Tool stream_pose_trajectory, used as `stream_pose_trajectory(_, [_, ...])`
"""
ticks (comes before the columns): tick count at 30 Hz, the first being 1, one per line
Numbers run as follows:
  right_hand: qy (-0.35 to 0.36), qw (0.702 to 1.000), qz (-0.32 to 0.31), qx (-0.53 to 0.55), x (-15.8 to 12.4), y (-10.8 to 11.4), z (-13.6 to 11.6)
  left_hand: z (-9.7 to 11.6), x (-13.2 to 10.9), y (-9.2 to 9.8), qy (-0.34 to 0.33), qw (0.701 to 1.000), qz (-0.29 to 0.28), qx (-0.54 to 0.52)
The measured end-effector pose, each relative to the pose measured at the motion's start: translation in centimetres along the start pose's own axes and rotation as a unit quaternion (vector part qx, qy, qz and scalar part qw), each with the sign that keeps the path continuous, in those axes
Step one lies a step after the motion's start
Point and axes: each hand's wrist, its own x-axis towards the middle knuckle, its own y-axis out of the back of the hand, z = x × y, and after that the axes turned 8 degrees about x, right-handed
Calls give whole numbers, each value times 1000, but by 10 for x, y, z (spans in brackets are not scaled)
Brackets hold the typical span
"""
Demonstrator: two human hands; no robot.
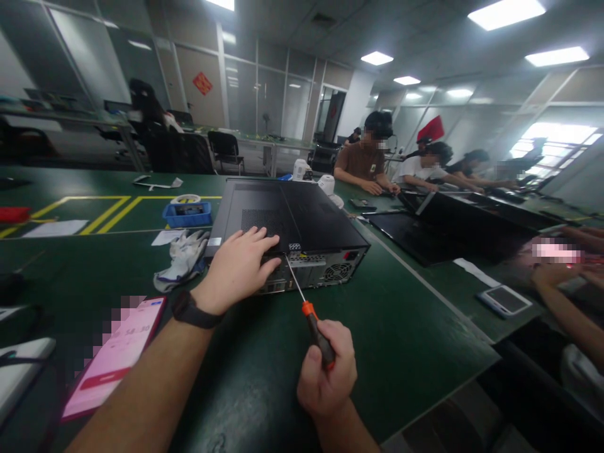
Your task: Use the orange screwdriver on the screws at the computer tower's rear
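Observation:
A black computer case lies on its side on the green table, its rear panel with fan grille and ports facing me. My left hand rests with fingers spread on the top near the rear edge, close to a vented patch. In my right hand is a screwdriver with an orange and dark handle. Its thin shaft points up and away, and the tip meets the upper rear edge of the case, just right of my left thumb. The screw or hole at the tip is too small to make out.
Left of the case are a blue bin, a tape roll, grey-white gloves and a pink-screened phone. To the right lie a black panel, another phone and a co-worker's hands. Other people sit farther back.

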Motion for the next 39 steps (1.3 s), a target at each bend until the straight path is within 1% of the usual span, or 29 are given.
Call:
stream_pose_trajectory(3, [20, 1000, 9, -7, 4, -3, -1, 0, 0, 1, 3, 1000, -4, 12])
stream_pose_trajectory(6, [32, 999, -1, -8, 4, -4, -2, 1, 0, 2, -1, 1000, -8, 21])
stream_pose_trajectory(10, [21, 1000, -14, -9, 3, -3, -4, 1, 1, -1, 8, 1000, -12, 22])
stream_pose_trajectory(15, [25, 1000, -9, -15, 3, -4, -5, 1, 2, -4, 16, 1000, -13, 22])
stream_pose_trajectory(19, [12, 1000, -14, -10, 3, -5, -5, 0, 2, -6, 12, 1000, -6, 19])
stream_pose_trajectory(24, [16, 1000, -3, -13, 1, -6, -4, 1, 1, -6, 14, 1000, -3, 20])
stream_pose_trajectory(31, [4, 1000, -18, -15, -1, -4, -2, 1, 1, -6, 11, 1000, 0, 25])
stream_pose_trajectory(36, [5, 1000, 6, -15, 1, -5, -3, 2, 1, -6, 12, 1000, 9, 22])
stream_pose_trajectory(39, [-3, 1000, 4, -25, -3, -4, -2, 2, 1, -6, 11, 1000, 9, 22])
